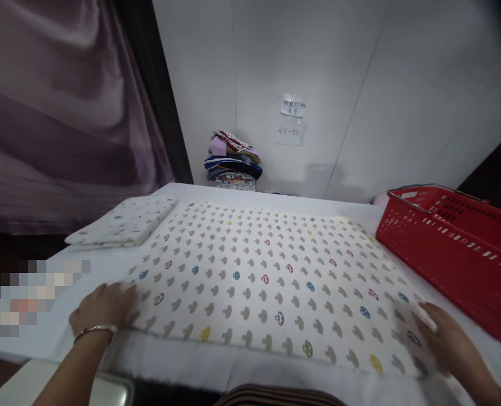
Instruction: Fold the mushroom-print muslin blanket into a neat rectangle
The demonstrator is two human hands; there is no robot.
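Observation:
A white cloth (250,265) printed with grey and coloured mushrooms lies spread out flat across the white table. My left hand (103,309), with a bracelet at the wrist, is at the cloth's near left corner; its fingers are smeared by motion. At the near right corner is my right hand (442,338), touching the cloth's edge, which is blurred there. Whether either hand pinches the fabric cannot be made out. A folded white cloth (121,221) with small prints rests at the far left of the table.
A red plastic basket (448,259) with metal handles stands on the right side of the white table (169,352). Folded fabrics (233,160) are piled behind the far edge, against a wall with paper notes (290,127). A purple curtain (64,113) hangs at the left.

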